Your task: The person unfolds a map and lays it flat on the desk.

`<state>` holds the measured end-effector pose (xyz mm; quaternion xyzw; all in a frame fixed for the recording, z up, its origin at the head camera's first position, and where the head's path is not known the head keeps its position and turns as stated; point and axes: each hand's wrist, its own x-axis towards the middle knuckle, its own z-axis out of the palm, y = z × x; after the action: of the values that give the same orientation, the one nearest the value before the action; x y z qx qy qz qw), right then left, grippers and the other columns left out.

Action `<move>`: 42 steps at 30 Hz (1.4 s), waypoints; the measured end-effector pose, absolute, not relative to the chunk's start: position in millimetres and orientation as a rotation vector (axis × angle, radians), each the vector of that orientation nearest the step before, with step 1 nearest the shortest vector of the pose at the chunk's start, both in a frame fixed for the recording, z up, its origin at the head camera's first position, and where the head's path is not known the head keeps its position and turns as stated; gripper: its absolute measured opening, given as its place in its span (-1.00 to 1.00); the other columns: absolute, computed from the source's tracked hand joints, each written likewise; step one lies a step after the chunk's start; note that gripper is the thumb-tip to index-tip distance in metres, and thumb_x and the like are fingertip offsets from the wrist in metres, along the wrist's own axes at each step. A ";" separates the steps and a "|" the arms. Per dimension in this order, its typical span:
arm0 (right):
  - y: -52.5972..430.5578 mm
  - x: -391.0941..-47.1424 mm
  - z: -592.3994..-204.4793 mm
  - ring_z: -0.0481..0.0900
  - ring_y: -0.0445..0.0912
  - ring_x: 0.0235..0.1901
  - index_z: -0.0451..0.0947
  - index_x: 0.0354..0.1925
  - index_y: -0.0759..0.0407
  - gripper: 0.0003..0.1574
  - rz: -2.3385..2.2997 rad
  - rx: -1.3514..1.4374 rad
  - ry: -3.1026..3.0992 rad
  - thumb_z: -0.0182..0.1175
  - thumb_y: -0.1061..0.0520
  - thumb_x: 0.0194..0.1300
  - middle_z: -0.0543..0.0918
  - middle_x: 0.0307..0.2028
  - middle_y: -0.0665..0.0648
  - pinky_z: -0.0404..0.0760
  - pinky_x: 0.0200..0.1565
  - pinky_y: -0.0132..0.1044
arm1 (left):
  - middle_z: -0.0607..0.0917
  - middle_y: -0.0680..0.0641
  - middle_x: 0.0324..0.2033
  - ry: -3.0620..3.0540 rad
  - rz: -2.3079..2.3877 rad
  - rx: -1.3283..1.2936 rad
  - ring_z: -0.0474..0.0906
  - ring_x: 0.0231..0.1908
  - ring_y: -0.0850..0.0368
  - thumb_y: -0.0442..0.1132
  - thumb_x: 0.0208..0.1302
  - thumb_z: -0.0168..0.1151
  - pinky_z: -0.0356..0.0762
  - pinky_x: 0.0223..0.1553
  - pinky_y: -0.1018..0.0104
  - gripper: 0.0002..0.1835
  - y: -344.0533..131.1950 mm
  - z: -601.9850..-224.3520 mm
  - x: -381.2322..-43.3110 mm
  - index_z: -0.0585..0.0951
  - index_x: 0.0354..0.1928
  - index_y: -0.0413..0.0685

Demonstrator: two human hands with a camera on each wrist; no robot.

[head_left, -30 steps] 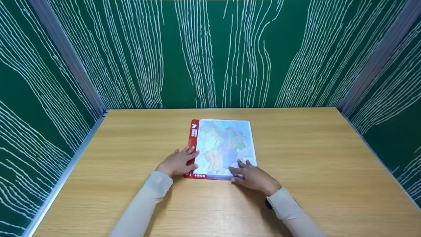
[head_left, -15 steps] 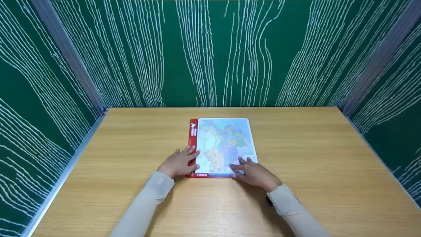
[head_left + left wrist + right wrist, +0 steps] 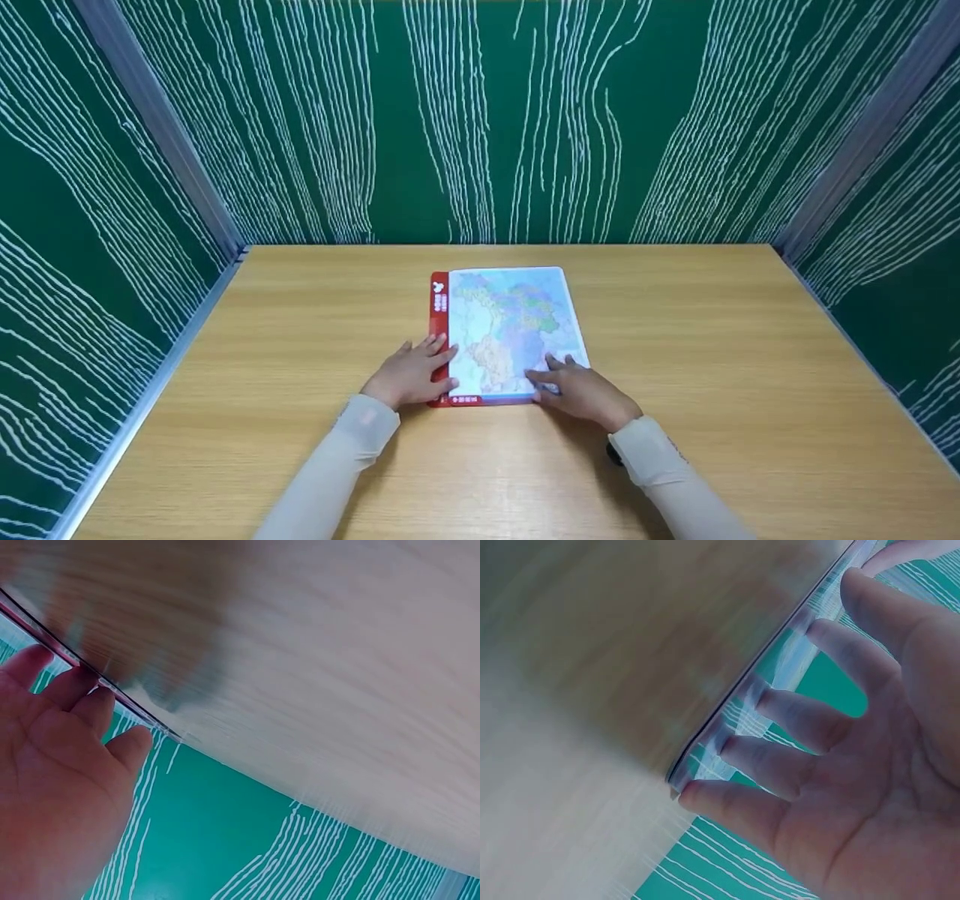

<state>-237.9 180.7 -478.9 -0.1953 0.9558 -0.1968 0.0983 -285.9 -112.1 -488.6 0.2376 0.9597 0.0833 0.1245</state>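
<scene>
A glossy map (image 3: 501, 319) lies flat on the table, a red band along its left side and a smaller red patch at its near left corner. My left hand (image 3: 409, 375) rests on that red band, fingers spread toward the printed area. On the near right corner, my right hand (image 3: 587, 395) touches the map with its fingers fanned out. In the left wrist view, the left hand's fingertips meet the map's thin edge. The right wrist view has the right hand (image 3: 855, 765) with its fingers extended over the shiny surface. The palms cover parts of the map's sides.
The map lies on a wooden table (image 3: 720, 337). Green walls (image 3: 667, 60) with white wavy lines stand behind the table and at both sides, joined by grey corner posts (image 3: 161, 112). Light sleeves (image 3: 330, 465) cover both forearms.
The map has turned slightly counter-clockwise: its near edge has shifted a little to the right, its far edge a little left. Both hands have moved slightly right while touching it.
</scene>
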 end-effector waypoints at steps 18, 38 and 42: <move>180.4 -240.3 -480.6 0.26 0.53 0.24 0.48 0.25 0.06 -0.51 -0.525 -0.677 2.873 0.13 0.04 0.38 0.32 0.30 0.48 0.44 0.10 0.30 | 0.07 0.00 0.50 2.779 0.250 0.694 -0.09 0.51 0.01 0.26 0.28 0.03 -0.13 0.47 -0.09 -0.23 -111.9 -487.6 -286.3 0.13 0.48 0.25; 177.6 -241.8 -483.2 0.28 0.48 0.25 0.48 0.25 0.03 -0.52 -0.519 -0.632 2.882 0.12 0.02 0.39 0.33 0.32 0.44 0.51 0.08 0.21 | 0.02 0.03 0.51 2.766 0.262 0.661 -0.13 0.52 0.03 0.29 0.28 0.03 -0.17 0.48 -0.08 -0.22 -113.0 -488.6 -285.3 0.09 0.48 0.30; 177.4 -242.0 -483.2 0.28 0.49 0.25 0.48 0.25 0.03 -0.51 -0.520 -0.635 2.883 0.13 0.02 0.39 0.33 0.31 0.44 0.50 0.08 0.22 | 0.02 0.03 0.51 2.766 0.276 0.660 -0.13 0.51 0.03 0.27 0.28 0.04 -0.17 0.48 -0.08 -0.22 -112.9 -487.9 -285.2 0.09 0.48 0.29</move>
<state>-242.0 177.4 -483.2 -0.2111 0.9593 -0.1731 0.0720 -285.2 -112.9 -487.9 0.2288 0.9583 0.0956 0.1419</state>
